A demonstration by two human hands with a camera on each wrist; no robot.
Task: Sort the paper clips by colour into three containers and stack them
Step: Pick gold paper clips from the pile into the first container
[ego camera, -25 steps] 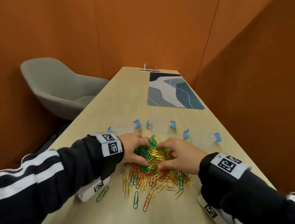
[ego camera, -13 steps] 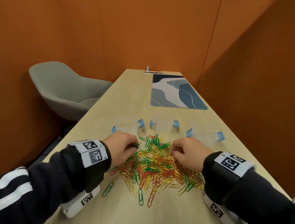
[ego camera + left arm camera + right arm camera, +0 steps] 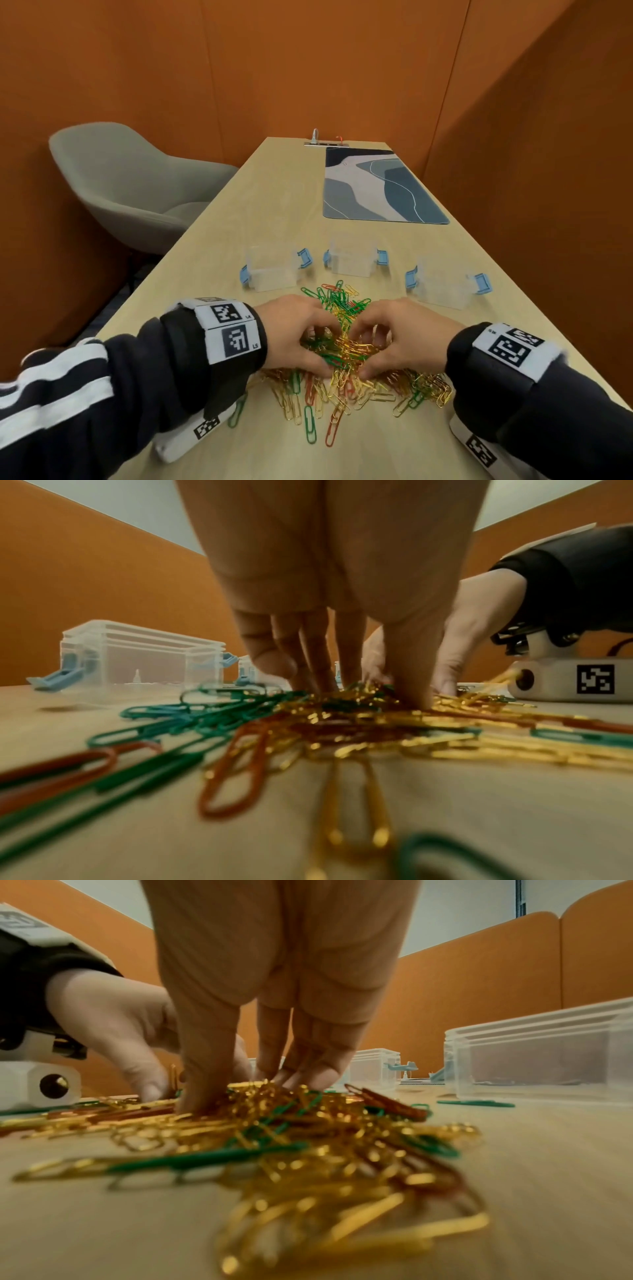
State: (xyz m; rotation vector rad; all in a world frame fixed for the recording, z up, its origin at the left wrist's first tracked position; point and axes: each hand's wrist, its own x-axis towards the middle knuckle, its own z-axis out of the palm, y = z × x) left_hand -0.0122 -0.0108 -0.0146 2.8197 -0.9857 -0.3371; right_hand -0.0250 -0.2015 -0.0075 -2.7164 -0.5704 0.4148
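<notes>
Paper clips (image 3: 346, 373), a green, red and gold heap, lie on the desk (image 3: 274, 212) just in front of three clear containers (image 3: 351, 258). Left hand (image 3: 294, 329) and right hand (image 3: 400, 334) are both dug in, fingers (image 3: 346, 653) curled, thumbs down, bunching clips at the middle.

A: Illumination? 
B: Even, moderately bright, overhead; soft shadows beneath each hand (image 3: 294, 330).
A: Focus? 
B: Wrist views: paper clips (image 3: 240, 750) nearest the lens blurred; wide-angle bending at frame edges.
</notes>
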